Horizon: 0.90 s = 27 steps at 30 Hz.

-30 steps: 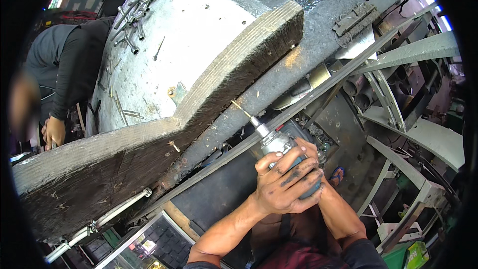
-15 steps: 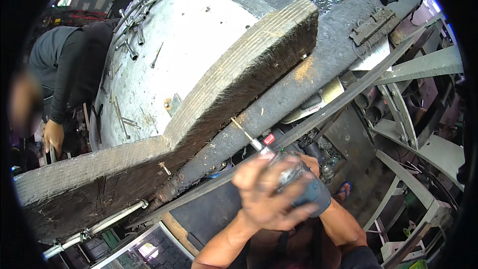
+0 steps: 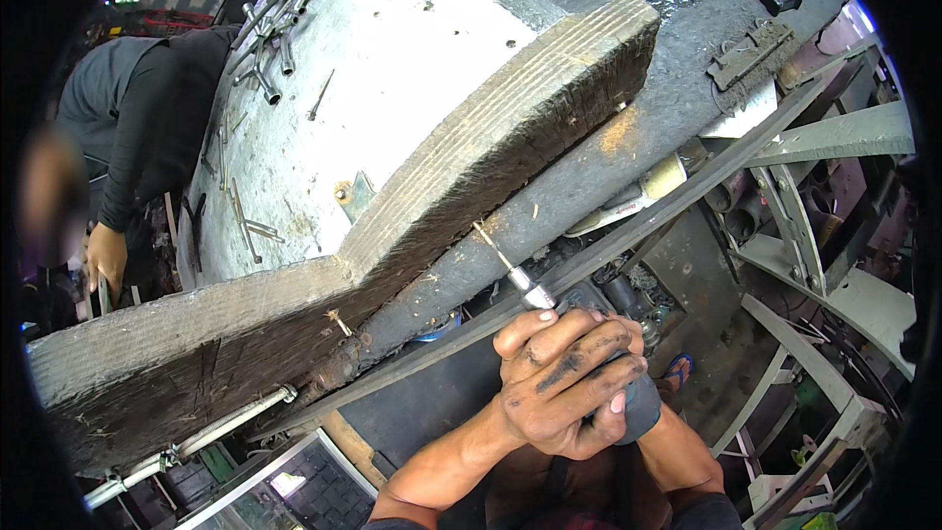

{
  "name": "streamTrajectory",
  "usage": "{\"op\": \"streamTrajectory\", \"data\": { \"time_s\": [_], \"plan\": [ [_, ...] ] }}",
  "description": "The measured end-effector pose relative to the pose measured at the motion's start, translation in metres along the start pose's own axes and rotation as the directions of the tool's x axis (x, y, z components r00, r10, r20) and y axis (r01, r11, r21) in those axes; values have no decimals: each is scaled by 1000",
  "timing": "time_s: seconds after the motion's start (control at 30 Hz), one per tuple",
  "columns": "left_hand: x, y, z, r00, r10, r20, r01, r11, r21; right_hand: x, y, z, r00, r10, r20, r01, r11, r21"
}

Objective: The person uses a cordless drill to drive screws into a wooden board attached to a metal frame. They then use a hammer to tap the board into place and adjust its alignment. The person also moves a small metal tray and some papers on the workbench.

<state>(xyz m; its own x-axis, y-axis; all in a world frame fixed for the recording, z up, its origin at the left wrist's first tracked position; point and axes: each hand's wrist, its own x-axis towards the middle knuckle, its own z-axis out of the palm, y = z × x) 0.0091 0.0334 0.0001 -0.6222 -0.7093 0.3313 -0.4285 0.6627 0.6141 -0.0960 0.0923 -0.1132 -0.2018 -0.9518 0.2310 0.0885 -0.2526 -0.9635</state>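
Both my hands hold a power drill (image 3: pixel 643 410) with a dark teal body. My left hand (image 3: pixel 569 378) is wrapped over its top, fingers closed and smudged black. Most of my right hand (image 3: pixel 631 331) is hidden behind the left; its arm runs up to the drill's grip, and the trigger is out of sight. From the silver chuck (image 3: pixel 531 288) a thin drill bit (image 3: pixel 497 248) points away from me to the lower edge of a thick, angled wooden plank (image 3: pixel 510 152). Whether the tip is inside the wood, I cannot tell.
Bolts and metal rods (image 3: pixel 270 69) lie on a pale metal sheet (image 3: pixel 392 69) behind the plank. Sawdust (image 3: pixel 618 132) sits on the dark surface. A person in dark clothes (image 3: pixel 132 128) bends over at far left. Metal frames (image 3: pixel 834 137) stand to the right.
My left hand, blurred with its fingers looser over the drill before, is now closed firmly round it. The bit stays at the plank's lower edge. The whole view has shifted slightly.
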Motion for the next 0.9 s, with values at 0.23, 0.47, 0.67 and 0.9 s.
{"op": "streamTrajectory", "data": {
  "time_s": [0.23, 0.47, 0.67, 0.9],
  "plan": [
    [-1, 3, -4, 1000, -8, 8, 8, 1000, 4, 2, -4, 0, 1000, -12, -5, 12, 1000, -5],
    [0, 0, -2, 999, -22, -26, 22, 1000, -17, 7, -2, -1, 999, -52, -16, 51, 998, -27],
    [-1, 0, -1, 1000, -18, -25, 18, 1000, -24, 9, 0, 0, 997, -69, -20, 69, 997, -18],
    [1, 1, -1, 1000, -22, -20, 21, 1000, -11, 3, -10, -5, 999, 52, -2, -52, 998, -41]
  ]
}}
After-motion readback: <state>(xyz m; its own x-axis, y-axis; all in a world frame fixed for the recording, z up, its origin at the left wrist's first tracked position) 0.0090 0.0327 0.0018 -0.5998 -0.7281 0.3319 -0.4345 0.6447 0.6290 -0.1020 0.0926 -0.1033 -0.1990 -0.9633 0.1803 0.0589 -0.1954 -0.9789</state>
